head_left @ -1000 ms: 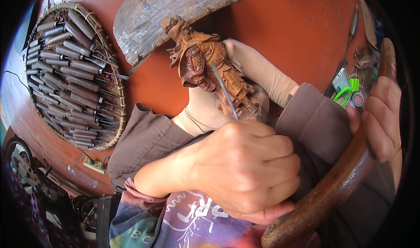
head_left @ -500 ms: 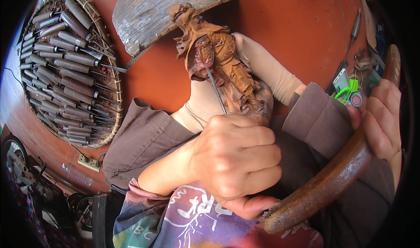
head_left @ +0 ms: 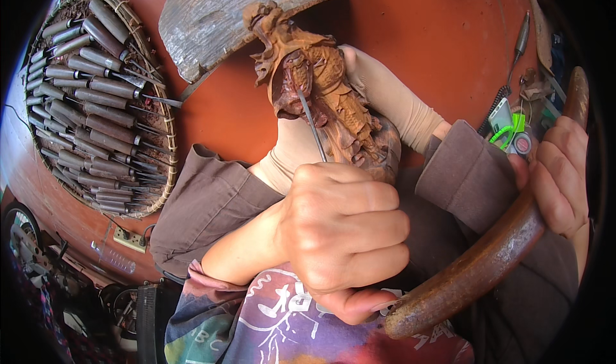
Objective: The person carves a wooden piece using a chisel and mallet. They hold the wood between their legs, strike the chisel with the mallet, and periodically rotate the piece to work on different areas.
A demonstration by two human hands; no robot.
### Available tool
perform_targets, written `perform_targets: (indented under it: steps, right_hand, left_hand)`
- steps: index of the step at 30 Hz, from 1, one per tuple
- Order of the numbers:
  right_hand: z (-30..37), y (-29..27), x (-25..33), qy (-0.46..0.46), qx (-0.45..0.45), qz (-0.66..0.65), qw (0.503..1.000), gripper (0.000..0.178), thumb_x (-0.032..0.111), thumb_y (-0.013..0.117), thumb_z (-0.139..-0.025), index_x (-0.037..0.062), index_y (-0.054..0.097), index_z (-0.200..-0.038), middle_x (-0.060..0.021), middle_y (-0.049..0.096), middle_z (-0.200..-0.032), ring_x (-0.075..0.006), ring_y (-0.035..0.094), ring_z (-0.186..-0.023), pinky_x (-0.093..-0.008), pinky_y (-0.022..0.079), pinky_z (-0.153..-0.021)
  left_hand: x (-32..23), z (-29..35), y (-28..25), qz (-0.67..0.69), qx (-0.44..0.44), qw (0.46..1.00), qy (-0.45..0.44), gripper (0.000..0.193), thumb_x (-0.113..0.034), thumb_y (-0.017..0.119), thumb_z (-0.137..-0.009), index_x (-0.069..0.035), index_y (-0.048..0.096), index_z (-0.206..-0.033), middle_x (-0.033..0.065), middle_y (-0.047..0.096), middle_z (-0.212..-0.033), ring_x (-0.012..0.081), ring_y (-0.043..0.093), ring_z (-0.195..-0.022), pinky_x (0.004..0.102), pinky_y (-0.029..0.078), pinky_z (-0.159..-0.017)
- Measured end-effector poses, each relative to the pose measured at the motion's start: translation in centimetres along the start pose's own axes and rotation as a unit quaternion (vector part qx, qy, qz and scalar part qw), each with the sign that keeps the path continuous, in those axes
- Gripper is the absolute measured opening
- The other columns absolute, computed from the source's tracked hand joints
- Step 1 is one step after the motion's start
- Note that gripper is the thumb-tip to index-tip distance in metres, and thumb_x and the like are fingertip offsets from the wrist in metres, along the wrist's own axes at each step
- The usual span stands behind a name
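At the far left the picture darkens toward its rim, and the clutter below the round basket (head_left: pixel 96 101) is too dim to make out. The basket lies on the red surface (head_left: pixel 449 50), full of wooden-handled carving tools (head_left: pixel 83 98) stacked side by side; its left edge is cut off by the dark border.

In the middle, the left hand (head_left: pixel 343 229) is closed in a tight fist around the handle of a thin chisel (head_left: pixel 311 123); the handle is wholly hidden inside the fist and only the metal shaft shows, rising to the carved wooden figure (head_left: pixel 321 94). The tip touches the figure's dark hollow near its upper part. The figure's base is hidden behind the fist and the brown sleeves. The figure leans against a pale cloth-covered support, below a weathered grey wooden slab (head_left: pixel 237 17).

Compared with half a second ago, the figure and the chisel sit slightly higher and more to the right in view, and the fist has stayed clenched on the chisel.

At the right, the right hand (head_left: pixel 561 171) is wrapped around a curved dark wooden mallet (head_left: pixel 487 261), fingers curled over it; the thumb is out of sight. Small items beyond it, one bright green, are too crowded to identify.
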State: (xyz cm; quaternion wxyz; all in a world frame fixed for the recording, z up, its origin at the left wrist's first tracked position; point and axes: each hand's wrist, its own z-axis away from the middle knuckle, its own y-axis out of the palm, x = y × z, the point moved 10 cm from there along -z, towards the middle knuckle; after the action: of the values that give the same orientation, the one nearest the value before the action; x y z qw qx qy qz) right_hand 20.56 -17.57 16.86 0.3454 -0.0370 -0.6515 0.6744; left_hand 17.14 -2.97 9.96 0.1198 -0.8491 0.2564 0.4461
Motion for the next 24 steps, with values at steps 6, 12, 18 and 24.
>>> perform_targets:
  steps: [6, 12, 18, 24]
  right_hand:
    - [0.0, 0.0, 0.0, -0.004, -0.003, 0.002, 1.000, 0.042, -0.010, 0.079, -0.073, -0.0037, 0.049, -0.102, -0.0168, 0.058, -0.079, -0.0292, 0.055, -0.066, -0.0500, 0.049, -0.062]
    - [0.0, 0.1, 0.0, 0.002, 0.011, 0.000, 1.000, 0.043, -0.009, 0.080, -0.073, -0.0034, 0.049, -0.103, -0.0165, 0.058, -0.080, -0.0292, 0.056, -0.067, -0.0501, 0.050, -0.064]
    - [-0.1, 0.2, -0.1, 0.005, 0.016, -0.002, 1.000, 0.044, -0.009, 0.080, -0.072, -0.0029, 0.049, -0.103, -0.0162, 0.058, -0.079, -0.0292, 0.057, -0.068, -0.0504, 0.050, -0.066]
    - [0.1, 0.1, 0.1, 0.009, 0.032, 0.000, 0.999, 0.045, -0.009, 0.081, -0.071, -0.0033, 0.049, -0.102, -0.0159, 0.058, -0.080, -0.0298, 0.057, -0.068, -0.0509, 0.051, -0.067]
  left_hand:
    - [0.1, -1.1, 0.2, -0.012, 0.047, 0.999, 0.012, 0.056, -0.042, 0.043, -0.101, -0.013, 0.047, -0.054, -0.0015, 0.041, -0.056, 0.0135, 0.041, -0.043, 0.0297, 0.024, -0.040]
    - [0.3, 0.0, 0.2, -0.009, -0.011, 1.000, -0.017, 0.053, -0.040, 0.045, -0.099, -0.012, 0.048, -0.054, -0.0003, 0.044, -0.057, 0.0140, 0.043, -0.044, 0.0297, 0.025, -0.039]
    - [0.6, 0.0, 0.2, -0.004, -0.018, 1.000, -0.015, 0.050, -0.038, 0.048, -0.097, -0.010, 0.049, -0.055, 0.0007, 0.046, -0.057, 0.0145, 0.044, -0.044, 0.0296, 0.025, -0.039]
    - [0.4, -3.5, 1.0, -0.022, 0.129, 0.991, -0.040, 0.050, -0.039, 0.050, -0.096, -0.010, 0.049, -0.055, 0.0012, 0.046, -0.057, 0.0154, 0.044, -0.044, 0.0305, 0.026, -0.039]
